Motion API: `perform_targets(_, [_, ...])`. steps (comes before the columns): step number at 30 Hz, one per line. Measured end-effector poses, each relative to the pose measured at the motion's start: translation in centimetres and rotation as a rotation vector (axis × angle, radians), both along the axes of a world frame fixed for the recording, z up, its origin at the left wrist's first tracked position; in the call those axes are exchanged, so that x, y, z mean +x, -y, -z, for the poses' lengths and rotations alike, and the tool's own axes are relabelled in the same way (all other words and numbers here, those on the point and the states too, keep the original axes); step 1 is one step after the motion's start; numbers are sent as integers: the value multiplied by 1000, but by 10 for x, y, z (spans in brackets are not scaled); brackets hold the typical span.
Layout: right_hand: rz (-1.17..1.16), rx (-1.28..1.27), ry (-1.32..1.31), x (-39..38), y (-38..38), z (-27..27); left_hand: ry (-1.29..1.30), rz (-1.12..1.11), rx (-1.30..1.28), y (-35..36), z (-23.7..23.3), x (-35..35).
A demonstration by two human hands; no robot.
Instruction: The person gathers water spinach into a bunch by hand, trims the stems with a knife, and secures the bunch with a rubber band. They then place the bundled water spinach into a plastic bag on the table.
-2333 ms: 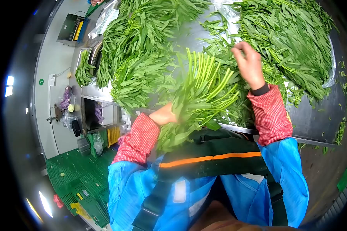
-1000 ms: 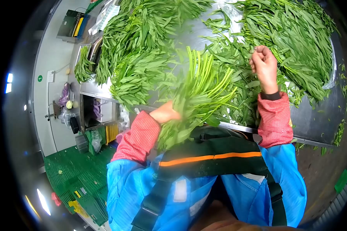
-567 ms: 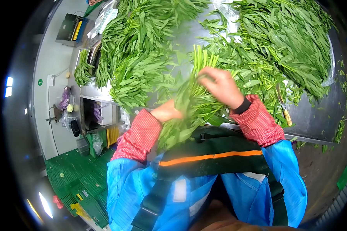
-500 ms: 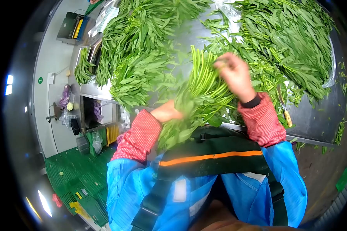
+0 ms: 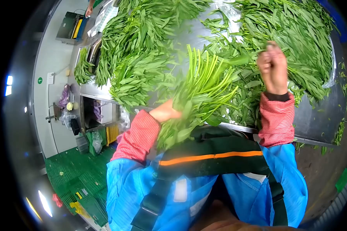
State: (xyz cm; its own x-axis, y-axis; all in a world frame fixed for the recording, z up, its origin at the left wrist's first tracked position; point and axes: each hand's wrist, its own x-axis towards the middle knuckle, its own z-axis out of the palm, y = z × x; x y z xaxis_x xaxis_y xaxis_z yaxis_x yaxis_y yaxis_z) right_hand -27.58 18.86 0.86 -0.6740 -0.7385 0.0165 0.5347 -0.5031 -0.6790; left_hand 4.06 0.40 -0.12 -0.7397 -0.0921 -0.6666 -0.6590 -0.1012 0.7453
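The work looked to be bunching: the left hand point(image 5: 164, 112) was clamped round a bundle of greens point(image 5: 198, 90) at the counter point(image 5: 316, 119) edge, with the cut stems fanned upward. The right hand point(image 5: 273, 67) hung fisted over the loose greens point(image 5: 293, 34), and whatever it pinched was too blurred to tell. The next move would call for laying a stalk flush with the bundle's stems.

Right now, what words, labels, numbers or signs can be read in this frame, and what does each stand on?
"1": seemingly, in white on the round green sticker on the wall at left; tiny, not certain.
Unreadable: the printed sheet at the far end of the table, print too small.
No legible label: the machine with a yellow strip.
No text: the left hand, its bundle of greens, the right hand.
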Motion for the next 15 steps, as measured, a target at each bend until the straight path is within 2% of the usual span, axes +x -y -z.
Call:
perform_targets(1, [22,-128,2,-19,-9,8,26,13,15,2,4,3])
perform_targets(3, [-100,-387,139,-35,-27,5,20,11,22,4,10,9])
perform_targets(4, [-170,-386,171,-34,-34,6,-15,-1,12,5,11,12])
perform_targets(7, [-247,749,-751,-9,-21,1,12,-27,29,5,5,9])
perform_targets(9, [255,937,-1661,14,-15,24,26,-11,40,4,3,4])
perform_targets(11, [-105,951,-1049,32,0,-11,-11,20,33,3,6,2])
perform_targets(12, [-32,900,-1160,40,8,-16,-6,-40,42,-2,-1,-2])
perform_targets(15, [221,694,-1453,47,31,-8,-17,21,-25,-15,-21,-21])
